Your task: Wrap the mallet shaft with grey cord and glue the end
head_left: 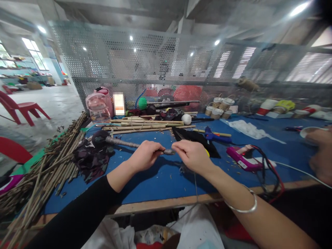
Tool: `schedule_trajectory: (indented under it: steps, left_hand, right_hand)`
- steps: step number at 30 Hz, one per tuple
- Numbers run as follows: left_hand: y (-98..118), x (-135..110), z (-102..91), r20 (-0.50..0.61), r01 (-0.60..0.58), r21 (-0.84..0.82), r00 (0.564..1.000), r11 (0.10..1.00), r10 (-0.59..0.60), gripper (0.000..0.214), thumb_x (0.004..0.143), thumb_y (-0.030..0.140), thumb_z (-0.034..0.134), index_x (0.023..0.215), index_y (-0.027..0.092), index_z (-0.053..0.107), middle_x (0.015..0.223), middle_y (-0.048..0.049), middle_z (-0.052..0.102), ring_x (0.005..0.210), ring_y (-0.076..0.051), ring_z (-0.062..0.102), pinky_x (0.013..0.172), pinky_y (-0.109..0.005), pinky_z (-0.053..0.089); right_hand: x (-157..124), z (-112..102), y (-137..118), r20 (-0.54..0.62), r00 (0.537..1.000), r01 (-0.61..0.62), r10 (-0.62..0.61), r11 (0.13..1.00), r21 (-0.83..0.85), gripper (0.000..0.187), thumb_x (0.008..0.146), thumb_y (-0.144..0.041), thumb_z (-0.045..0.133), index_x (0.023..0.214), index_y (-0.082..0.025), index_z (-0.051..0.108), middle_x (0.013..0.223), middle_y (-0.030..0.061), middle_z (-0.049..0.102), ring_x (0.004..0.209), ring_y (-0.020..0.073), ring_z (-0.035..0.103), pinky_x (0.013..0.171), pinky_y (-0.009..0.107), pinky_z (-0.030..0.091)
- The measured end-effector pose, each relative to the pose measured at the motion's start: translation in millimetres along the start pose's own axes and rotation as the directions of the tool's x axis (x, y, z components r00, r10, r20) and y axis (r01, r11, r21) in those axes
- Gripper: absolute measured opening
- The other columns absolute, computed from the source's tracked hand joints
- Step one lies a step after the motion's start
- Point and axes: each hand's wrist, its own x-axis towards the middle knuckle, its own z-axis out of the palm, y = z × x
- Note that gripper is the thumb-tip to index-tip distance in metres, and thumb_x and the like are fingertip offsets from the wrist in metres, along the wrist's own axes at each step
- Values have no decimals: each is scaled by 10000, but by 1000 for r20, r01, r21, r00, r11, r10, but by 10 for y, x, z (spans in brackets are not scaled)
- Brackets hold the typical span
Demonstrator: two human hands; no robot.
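My left hand (149,155) is closed around a stick wrapped in grey (124,143), held nearly level above the blue table. A dark round ball (100,138) sits at the stick's left end, above a bunched camouflage cloth (93,162). Just past the stick's right tip, my right hand (192,155) is pinched closed; what its fingertips hold is too small to make out. Below that hand a thin grey strand (196,186) runs down over the table's front edge. Behind it lie a black cloth piece (212,147) and a blue glue gun (216,136).
Many thin brown sticks (52,162) are piled along the left. Bamboo sticks (147,126) and a white ball (186,119) lie at the back. A purple device (243,159) with cables stands right, near another person's blurred hand (320,148). A perforated metal screen (145,65) closes the rear.
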Motion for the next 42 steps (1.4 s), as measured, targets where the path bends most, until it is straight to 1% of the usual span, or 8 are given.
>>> schedule_trajectory:
  steps: [4,7,13,17,24,31,36,42]
  left_hand:
    - [29,-8,-22,-26,4,9,1000,1000,-3,141,851,193,510,932,194,626,908,-47,699,861,-192,625,767,-309,427]
    - [30,-6,-14,-45,49,56,998,997,-47,150,853,188,503,966,193,602,919,-47,690,861,-200,617,765,-324,419]
    - [34,7,-18,-4,71,85,997,994,-71,128,864,182,484,938,208,585,886,-25,678,851,-193,605,744,-315,394]
    - [72,-4,-69,10,26,69,1000,997,-26,118,878,232,476,937,200,572,885,-32,670,841,-184,600,748,-311,377]
    - [99,-23,-43,-49,90,55,995,994,-88,222,824,414,562,809,193,557,779,-9,663,757,-173,601,710,-311,348]
    - [83,-13,-137,-131,156,64,981,986,-147,191,803,380,574,762,195,549,719,1,645,678,-156,574,693,-309,348]
    - [11,-24,-222,-224,170,85,963,982,-147,195,803,389,579,764,200,554,720,-4,649,669,-162,558,702,-318,366]
    - [-46,-11,-242,-263,200,84,949,976,-172,203,789,407,592,766,207,574,727,-9,658,678,-168,568,696,-319,384]
  right_hand:
    - [46,189,262,137,967,-238,212,947,215,271,857,-330,498,792,-172,709,716,16,699,661,171,621,607,244,435]
    - [-90,347,144,221,942,-289,252,945,154,309,883,-317,440,806,-168,699,681,14,685,617,167,604,567,241,402]
    - [-112,64,-293,141,990,0,6,999,-41,303,910,-267,384,771,-172,636,725,55,667,670,158,597,608,241,360]
    - [123,-47,-25,-21,983,-176,180,977,119,277,890,-305,421,780,-175,639,720,27,656,681,152,582,635,233,372]
    - [82,466,230,220,936,-344,275,853,393,318,854,-329,426,694,-161,643,612,-10,585,628,147,532,593,239,383]
    - [-40,155,413,116,955,-285,273,953,101,399,887,-360,411,1221,-180,536,1134,117,602,1025,239,545,882,349,405]
    - [-54,35,810,193,754,-503,628,741,-444,438,843,-305,494,1226,-94,509,1102,225,579,984,317,578,813,388,418]
    - [38,22,898,275,680,-590,679,730,-345,460,791,-298,569,1226,-162,501,1035,156,642,953,284,607,754,334,423]
